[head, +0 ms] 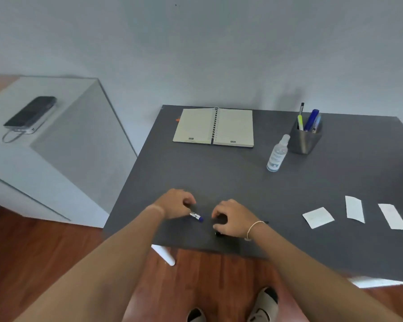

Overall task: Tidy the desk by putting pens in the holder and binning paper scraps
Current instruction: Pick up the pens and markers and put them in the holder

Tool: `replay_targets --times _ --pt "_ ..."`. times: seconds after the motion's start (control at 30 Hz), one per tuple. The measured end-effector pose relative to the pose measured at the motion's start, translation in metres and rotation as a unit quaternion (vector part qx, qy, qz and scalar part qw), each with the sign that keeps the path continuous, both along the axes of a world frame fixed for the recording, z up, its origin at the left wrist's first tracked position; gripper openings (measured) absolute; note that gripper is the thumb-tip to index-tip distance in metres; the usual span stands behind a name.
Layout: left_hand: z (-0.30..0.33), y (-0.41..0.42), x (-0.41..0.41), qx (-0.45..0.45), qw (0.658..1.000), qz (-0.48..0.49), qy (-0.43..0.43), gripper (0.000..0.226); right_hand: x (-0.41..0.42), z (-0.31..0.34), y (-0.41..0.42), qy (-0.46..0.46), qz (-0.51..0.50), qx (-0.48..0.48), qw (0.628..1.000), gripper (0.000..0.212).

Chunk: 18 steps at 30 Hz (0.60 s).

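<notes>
Our left hand (176,203) pinches a blue-capped pen (196,216) at the near edge of the dark grey desk (219,173). Our right hand (233,217) curls over a black pen (218,234); we cannot tell its grip. Three white paper scraps (318,217) lie right. The grey metal holder (305,140) stands far right.

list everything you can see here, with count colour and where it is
desk: 1, dark grey, centre and right
notebook: 1, cream pages, open, far side of desk
pen holder: 1, grey, far right, several pens inside
spray bottle: 1, clear, beside holder
paper scraps: 3, white, near right of desk
blue pen: 1, under left hand
black pen: 1, under right hand
phone: 1, dark, on white cabinet, left
left hand: closing on blue pen
right hand: over black pen
feet: 2, on wooden floor
</notes>
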<state>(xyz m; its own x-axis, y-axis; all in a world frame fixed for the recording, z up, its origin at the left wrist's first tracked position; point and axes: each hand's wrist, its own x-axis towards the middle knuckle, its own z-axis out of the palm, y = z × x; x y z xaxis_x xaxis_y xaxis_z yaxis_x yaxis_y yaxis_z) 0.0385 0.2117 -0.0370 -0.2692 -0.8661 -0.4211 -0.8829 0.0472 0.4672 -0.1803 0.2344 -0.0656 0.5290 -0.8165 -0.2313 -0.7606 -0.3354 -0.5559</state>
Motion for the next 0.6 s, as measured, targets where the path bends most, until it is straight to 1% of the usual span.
replay_targets --times 0.07,0.13,0.17,0.3,0.37,0.47,0.6 --pt "-0.002 0.006 0.004 -0.011 0.996 -0.068 -0.053 0.034 0.002 0.001 0.007 0.027 0.018 -0.029 0.999 0.032" --pt "-0.003 0.009 0.003 -0.019 0.992 -0.098 -0.073 0.035 0.001 0.003 0.012 0.046 0.033 -0.039 0.998 0.036" --pt "-0.005 0.009 0.002 -0.028 0.99 -0.109 -0.083 0.034 0.0 0.004 0.014 0.06 0.04 -0.045 0.996 0.036" --pt "-0.009 0.008 -0.003 -0.06 0.985 -0.126 -0.099 0.022 -0.005 0.004 0.02 0.104 0.058 -0.086 0.989 0.024" --pt "-0.011 0.005 -0.007 -0.054 0.988 -0.118 -0.081 0.02 -0.006 0.004 0.02 0.112 0.052 -0.09 0.988 0.021" --pt "-0.007 -0.002 -0.016 -0.055 0.995 -0.082 -0.027 0.017 -0.011 0.008 0.017 0.098 0.015 -0.066 0.993 0.016" --pt "0.01 -0.02 -0.037 -0.083 0.993 0.006 0.084 0.006 -0.023 0.023 0.0 0.021 -0.079 -0.034 0.996 0.012"
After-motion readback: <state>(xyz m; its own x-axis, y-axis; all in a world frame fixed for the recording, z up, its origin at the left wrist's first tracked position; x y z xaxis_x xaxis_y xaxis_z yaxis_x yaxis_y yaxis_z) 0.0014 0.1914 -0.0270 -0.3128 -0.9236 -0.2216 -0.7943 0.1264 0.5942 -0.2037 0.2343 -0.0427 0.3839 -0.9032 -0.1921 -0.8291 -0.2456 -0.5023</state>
